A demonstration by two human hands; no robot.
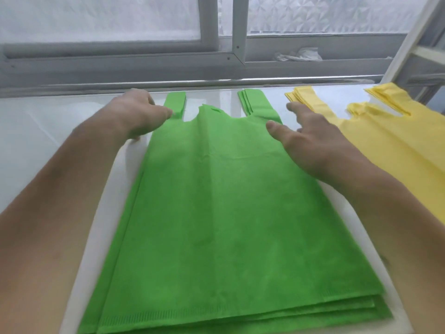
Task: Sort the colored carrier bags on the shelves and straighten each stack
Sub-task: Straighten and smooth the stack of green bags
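Green carrier bags (pixel 228 201) lie in a stack on a white shelf (pixel 48 131), with a yellow stack (pixel 397 145) just beside them on the right. Seen from the head camera, the left hand (pixel 137 114) curls its fingers at the stack's far left handle (pixel 175 104), apparently pinching it, while the right hand (pixel 310 141) hovers, fingers spread and relaxed, over the right shoulder of the top bag. Near edges fan out unevenly. Squaring them likely calls for holding the handles level and drawing the sides flush, without dragging the top bag askew.
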